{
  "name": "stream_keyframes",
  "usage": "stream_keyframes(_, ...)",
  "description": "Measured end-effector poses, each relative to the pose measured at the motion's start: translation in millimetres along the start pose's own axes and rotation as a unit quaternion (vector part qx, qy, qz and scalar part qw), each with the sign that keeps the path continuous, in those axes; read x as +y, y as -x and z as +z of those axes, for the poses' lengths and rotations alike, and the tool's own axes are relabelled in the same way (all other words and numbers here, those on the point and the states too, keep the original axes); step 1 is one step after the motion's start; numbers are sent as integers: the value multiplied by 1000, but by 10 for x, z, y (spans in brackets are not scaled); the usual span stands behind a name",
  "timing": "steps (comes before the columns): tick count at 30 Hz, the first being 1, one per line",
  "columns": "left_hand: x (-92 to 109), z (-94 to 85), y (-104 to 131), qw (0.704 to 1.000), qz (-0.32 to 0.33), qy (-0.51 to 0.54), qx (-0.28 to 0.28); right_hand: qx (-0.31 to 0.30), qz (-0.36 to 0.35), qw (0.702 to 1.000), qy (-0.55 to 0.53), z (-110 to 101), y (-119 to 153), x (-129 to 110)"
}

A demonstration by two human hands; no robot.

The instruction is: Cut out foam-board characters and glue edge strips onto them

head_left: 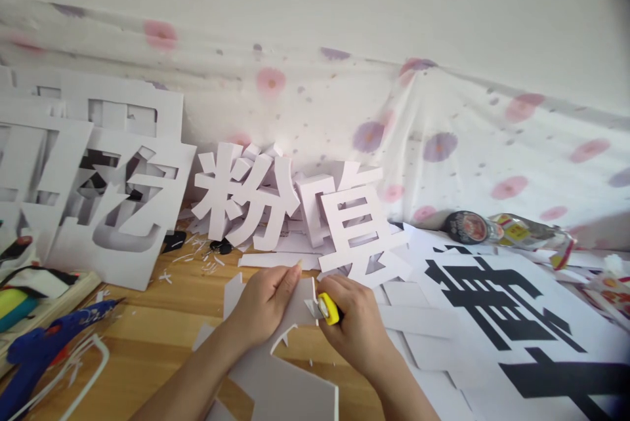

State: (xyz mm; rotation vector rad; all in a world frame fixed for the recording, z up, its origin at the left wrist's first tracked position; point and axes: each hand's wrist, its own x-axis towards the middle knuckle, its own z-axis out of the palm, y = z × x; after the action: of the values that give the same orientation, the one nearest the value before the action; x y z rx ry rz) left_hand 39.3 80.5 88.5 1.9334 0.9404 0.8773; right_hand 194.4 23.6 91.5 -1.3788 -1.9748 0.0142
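Note:
My left hand (263, 303) grips a cut white foam board (295, 375) near its top, thumb on the face of it. The board is tilted over the wooden table, with an angular cut-out along its side. In my right hand (352, 316) is a yellow utility knife (329, 309), its blade pointing left and touching or very close to the board's upper right edge. The fingers are wrapped round the knife, hiding most of its handle. Just beyond my hands stand white foam board characters (256, 201), one leaning piece (352, 224) nearest my right hand.
At left lie a blue glue gun (54, 336) and its white cord, below leaning cut-out boards (123, 211). White scraps litter the wooden table (147, 322). On the right are a sheet with black printed characters (497, 303), a dark round package (467, 227) and loose board pieces (418, 322).

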Motion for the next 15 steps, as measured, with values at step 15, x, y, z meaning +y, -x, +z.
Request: stream_keyframes(15, 14, 25, 18, 1000, -11, 5, -10, 36, 9, 999, 18, 72, -41, 74)
